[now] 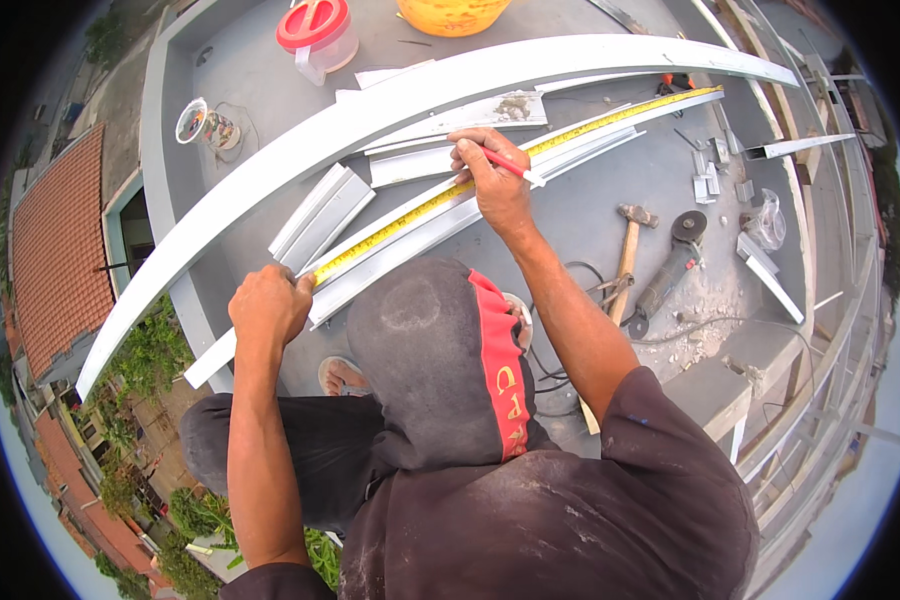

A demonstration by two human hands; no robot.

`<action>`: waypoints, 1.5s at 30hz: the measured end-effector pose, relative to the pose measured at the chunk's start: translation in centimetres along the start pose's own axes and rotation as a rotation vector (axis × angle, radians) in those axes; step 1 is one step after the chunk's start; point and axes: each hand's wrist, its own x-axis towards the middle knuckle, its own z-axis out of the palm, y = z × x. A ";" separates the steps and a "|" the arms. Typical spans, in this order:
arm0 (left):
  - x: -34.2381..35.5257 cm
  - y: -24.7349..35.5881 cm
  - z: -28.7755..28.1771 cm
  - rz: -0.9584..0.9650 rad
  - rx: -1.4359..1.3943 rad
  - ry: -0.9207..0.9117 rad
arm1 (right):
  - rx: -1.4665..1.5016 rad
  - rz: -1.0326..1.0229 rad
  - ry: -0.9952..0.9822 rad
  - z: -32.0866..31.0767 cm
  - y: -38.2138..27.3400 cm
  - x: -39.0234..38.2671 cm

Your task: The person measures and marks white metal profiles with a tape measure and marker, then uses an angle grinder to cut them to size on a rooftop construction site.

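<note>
A yellow tape measure blade [390, 229] lies stretched along a long white metal profile [458, 212] in front of me. At the blade's near left end, my left hand [270, 305] is closed, its thumb and fingers pinching the tape against the profile. My right hand [497, 185] is closed around a red pen [507, 164] with a white end, and its fingertips rest at the tape near the middle of the profile. The tape runs on past this hand to the far right.
A long wide white strip [390, 80] arcs across beyond. Offcuts [322, 212], a hammer [630, 245], an angle grinder [670, 265] and rubble [700, 340] lie around. A red-lidded jug [315, 35], a yellow basin [455, 12] and a clear cup [202, 125] stand behind. Low walls edge the roof.
</note>
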 end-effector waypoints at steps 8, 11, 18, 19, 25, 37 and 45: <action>0.0 1.1 -1.1 0.009 -0.010 -0.014 | -0.785 -0.298 0.500 -11.1 4.3 -3.6; -0.1 0.6 -1.7 0.024 -0.019 -0.056 | -0.552 -0.095 0.526 -10.7 7.9 -4.2; 0.5 -0.3 -1.8 0.055 -0.142 -0.128 | 0.327 0.364 0.486 -8.7 10.7 -5.3; 0.5 -0.8 -2.3 0.046 -0.169 -0.137 | 0.384 0.380 0.460 -8.5 10.6 -5.1; -1.1 -0.4 -4.7 0.084 -0.304 -0.167 | 0.636 0.396 0.350 -6.0 10.1 -2.4; -2.2 -1.1 -4.8 0.223 -0.382 -0.227 | 0.312 0.639 0.846 -2.8 7.7 0.1; -1.3 0.3 -4.5 0.305 -0.332 -0.210 | -0.096 0.611 1.104 -3.6 9.9 0.0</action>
